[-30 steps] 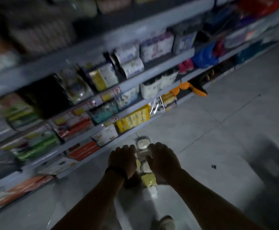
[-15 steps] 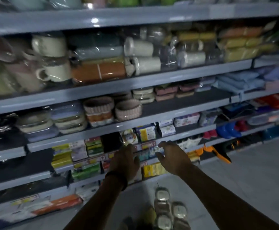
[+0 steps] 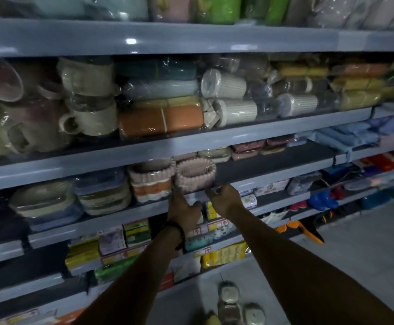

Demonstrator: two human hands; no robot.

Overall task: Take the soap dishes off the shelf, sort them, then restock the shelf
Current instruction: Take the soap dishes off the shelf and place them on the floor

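Observation:
A pink ribbed soap dish wrapped in plastic stands at the front edge of the grey shelf. A stack of similar ribbed dishes is just left of it. My left hand and my right hand reach up just below the pink dish, fingers spread, holding nothing. Flat oval soap dishes and pink ones lie further back on the same shelf. Several wrapped soap dishes lie on the floor near my feet.
Wrapped mugs and tumblers fill the shelf above. Stacked lidded trays sit to the left. Soap packets line the lower shelves. Grey floor stretches to the right.
Both hands let go of the dishes on the floor and rose to the shelf. My view swung up from the floor to the shelves, and the hands now reach under the pink ribbed dish.

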